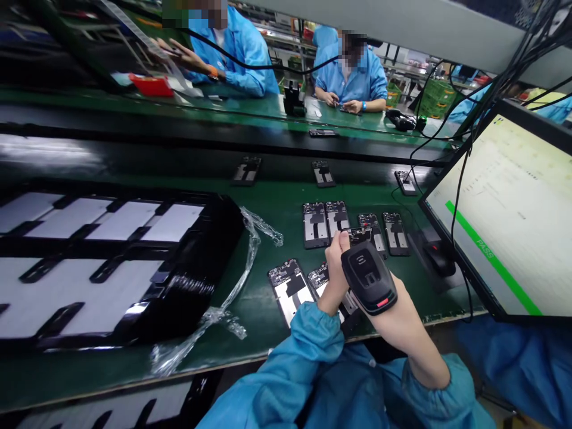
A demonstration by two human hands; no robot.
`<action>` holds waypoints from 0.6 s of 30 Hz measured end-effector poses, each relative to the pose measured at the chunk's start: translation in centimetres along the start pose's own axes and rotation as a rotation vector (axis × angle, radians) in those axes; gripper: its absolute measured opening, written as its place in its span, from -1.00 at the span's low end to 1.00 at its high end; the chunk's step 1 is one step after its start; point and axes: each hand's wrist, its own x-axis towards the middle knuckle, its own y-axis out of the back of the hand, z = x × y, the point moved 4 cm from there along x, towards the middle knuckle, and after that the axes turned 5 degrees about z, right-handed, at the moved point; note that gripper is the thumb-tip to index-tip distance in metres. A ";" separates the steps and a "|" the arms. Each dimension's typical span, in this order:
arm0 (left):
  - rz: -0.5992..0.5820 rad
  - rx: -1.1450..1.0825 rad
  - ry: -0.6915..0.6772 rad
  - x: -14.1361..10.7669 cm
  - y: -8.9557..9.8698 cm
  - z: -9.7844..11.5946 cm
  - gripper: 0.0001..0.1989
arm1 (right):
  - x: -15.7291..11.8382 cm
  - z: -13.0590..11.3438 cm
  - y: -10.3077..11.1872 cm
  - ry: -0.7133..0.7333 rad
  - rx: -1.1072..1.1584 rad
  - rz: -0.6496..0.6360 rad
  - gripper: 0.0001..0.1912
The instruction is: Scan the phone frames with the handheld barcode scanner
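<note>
Phone unit (360, 235), with its back open and circuit board exposed: located above the surface (250, 280), at the left hand (336, 262). The left hand is pinched closed on the left end of the unit, thumb uppermost. The black scanner (369, 277) covers most of the right hand (389, 313); its fingers are hidden, so their grip cannot be determined. The scanner overlaps the near part of the unit in view. On the surface, two open phones (315, 225) stand side by side to the far left of the hands; two more (395, 233) lie to the far right, the left one partly behind the unit. Further open phones (291, 289) lie at the near left, partly covered by the left arm. A spaced far row (322, 173) holds three. Left: black tray (187, 298) with pale rectangular panels, clear plastic film (250, 262) beside it. Right: mouse (440, 257) and monitor (504, 220) displaying "PASS" on a green band. Two co-workers (351, 74) in blue are seated at the far side.
</note>
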 end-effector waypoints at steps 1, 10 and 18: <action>0.015 -0.011 0.007 -0.1 0.1 0.1 -0.62 | 0.2 -0.1 -0.2 -0.005 0.001 0.001 -0.79; 0.084 -0.027 0.004 0.6 0.8 0.2 -0.61 | -0.6 1.3 0.8 -0.075 -0.008 0.025 -0.73; 0.118 0.078 -0.102 0.3 1.0 1.1 -0.74 | -1.3 0.2 1.3 -0.065 0.023 0.074 -0.73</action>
